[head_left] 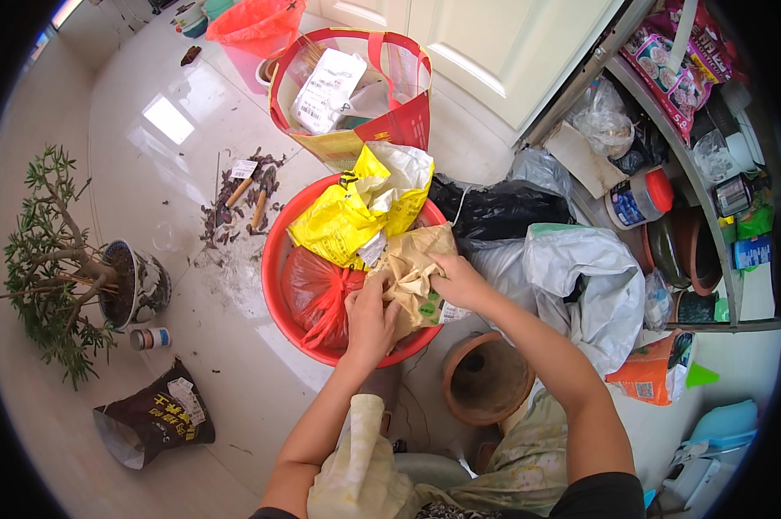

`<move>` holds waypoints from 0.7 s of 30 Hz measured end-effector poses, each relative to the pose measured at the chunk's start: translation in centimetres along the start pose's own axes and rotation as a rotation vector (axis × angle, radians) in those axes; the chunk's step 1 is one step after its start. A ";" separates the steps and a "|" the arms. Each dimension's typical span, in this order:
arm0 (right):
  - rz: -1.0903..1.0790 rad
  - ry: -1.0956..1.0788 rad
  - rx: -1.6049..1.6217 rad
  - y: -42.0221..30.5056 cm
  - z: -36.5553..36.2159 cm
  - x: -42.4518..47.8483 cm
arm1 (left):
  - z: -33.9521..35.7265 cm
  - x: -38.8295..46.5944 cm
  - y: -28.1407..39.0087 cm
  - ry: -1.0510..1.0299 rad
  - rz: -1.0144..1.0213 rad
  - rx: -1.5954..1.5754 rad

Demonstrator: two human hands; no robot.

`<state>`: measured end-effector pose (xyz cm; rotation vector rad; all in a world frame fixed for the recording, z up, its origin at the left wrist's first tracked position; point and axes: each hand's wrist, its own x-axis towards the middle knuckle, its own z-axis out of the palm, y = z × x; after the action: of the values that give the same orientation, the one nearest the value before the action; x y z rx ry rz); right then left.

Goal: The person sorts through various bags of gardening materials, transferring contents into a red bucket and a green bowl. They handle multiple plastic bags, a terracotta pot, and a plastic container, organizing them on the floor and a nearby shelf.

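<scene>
My left hand (372, 318) and my right hand (456, 280) both grip the crumpled top of a brown paper bag (416, 259), one at each side. The bag bears a green print and a white label, and its contents are hidden. It sits at the right side of a red plastic basin (268, 285). Beside my left hand, a tied red plastic bag (309, 292) with dark contents lies in the basin. A crumpled yellow and white plastic bag (338, 224) rests at the basin's far side.
Beyond the basin stands a red shopping bag (410, 130). A terracotta pot (487, 379) is near my right forearm. Two wooden-handled tools (258, 206) lie among dry leaves. At left are a potted bonsai (145, 285) and a dark soil bag (163, 415); at right, a packed shelf (721, 259).
</scene>
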<state>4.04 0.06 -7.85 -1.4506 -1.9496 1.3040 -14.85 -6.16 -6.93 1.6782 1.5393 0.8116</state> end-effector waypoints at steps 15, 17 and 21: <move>-0.416 0.311 -0.865 -2.0 1.3 -2.8 | 2.5 4.4 -2.9 0.148 0.104 0.402; -0.380 0.187 -0.814 -1.6 1.7 -3.7 | 2.6 4.7 -2.7 0.144 0.077 0.425; -0.217 0.080 -0.806 -1.7 2.4 -3.2 | 3.1 5.0 -3.0 0.115 0.061 0.389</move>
<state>2.61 -3.94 -6.87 -1.4968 -2.6298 0.3426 -13.45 -1.29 -11.26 1.9919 1.8230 0.6791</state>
